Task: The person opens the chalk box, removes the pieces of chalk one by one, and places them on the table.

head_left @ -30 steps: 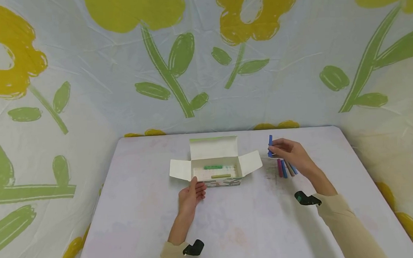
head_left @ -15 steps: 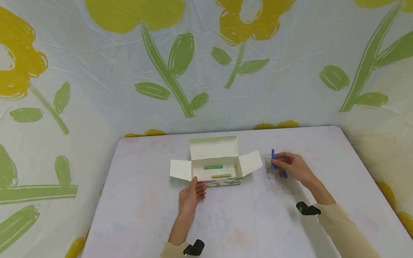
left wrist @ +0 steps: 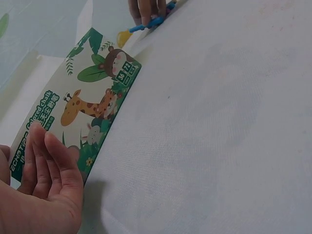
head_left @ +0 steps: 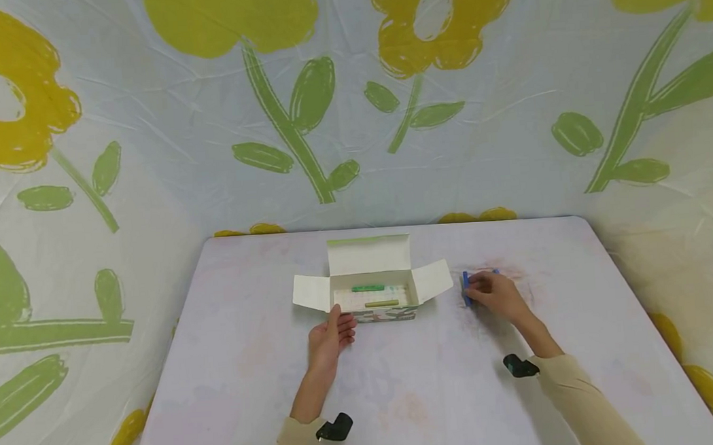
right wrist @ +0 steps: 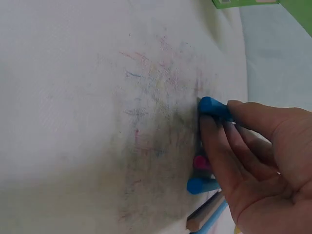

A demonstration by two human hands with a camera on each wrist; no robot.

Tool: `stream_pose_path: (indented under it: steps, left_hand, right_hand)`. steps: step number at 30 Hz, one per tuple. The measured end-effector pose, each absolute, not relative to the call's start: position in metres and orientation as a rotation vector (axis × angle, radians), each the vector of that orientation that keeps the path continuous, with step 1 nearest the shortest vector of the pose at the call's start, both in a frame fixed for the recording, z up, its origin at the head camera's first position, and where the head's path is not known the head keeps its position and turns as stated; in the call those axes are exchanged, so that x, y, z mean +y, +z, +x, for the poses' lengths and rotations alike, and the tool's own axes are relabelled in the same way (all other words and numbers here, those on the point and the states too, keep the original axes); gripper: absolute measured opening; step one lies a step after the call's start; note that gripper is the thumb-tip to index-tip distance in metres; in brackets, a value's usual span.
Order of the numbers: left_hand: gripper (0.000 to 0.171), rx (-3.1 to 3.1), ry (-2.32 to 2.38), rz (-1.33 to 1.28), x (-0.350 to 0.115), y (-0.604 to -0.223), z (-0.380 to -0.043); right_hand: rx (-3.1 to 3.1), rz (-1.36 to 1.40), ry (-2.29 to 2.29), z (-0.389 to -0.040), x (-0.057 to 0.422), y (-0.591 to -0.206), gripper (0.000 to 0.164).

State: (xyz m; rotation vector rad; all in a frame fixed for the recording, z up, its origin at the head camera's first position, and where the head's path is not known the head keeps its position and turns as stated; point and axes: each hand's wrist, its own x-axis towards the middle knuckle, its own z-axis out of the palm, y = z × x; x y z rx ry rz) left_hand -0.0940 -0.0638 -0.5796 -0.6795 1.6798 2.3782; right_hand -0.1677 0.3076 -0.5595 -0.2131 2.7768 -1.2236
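In the head view, my left hand (head_left: 326, 343) holds the front wall of an open chalk box (head_left: 353, 316), its thumb at the rim. The left wrist view shows its fingers against the printed front panel (left wrist: 90, 105). Inside the box lie a green chalk stick (head_left: 368, 288) and a yellow-green chalk stick (head_left: 382, 303). To the right of the box, my right hand (head_left: 503, 298) pinches a blue chalk stick (head_left: 465, 280) between thumb and fingers, low over the table. Beside it in the right wrist view are a magenta chalk stick (right wrist: 200, 162) and another blue chalk stick (right wrist: 195, 185).
A brownish chalk stick (right wrist: 197, 223) lies farther along the row, partly covered by my right hand in the head view. Coloured chalk smudges (right wrist: 146, 105) mark the white table (head_left: 404, 396). A flower-printed cloth (head_left: 202, 109) rises behind the table.
My right hand has lowered the blue chalk stick to the table and shifted slightly left, now covering most of the chalk row. My left hand and the box have stayed put.
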Motion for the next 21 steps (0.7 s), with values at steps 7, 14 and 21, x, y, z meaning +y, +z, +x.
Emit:
stream_pose_path:
  steps: [7,14,21]
  left_hand:
    - [0.055,1.676,2.388,-0.672,-0.064,-0.58,-0.094]
    - [0.056,1.677,2.394,-0.672,-0.065,-0.58,-0.093]
    - [0.058,1.67,2.391,-0.666,-0.063,-0.58,-0.094]
  right_hand:
    - [2.811,-0.221,-1.146,-0.174,0.298,-0.559,0.03]
    - [2.823,-0.228,-1.134,-0.184,0.289,-0.54,0.022]
    - [2.858,-0.277,-1.173,-0.194,0.284,-0.515,0.021]
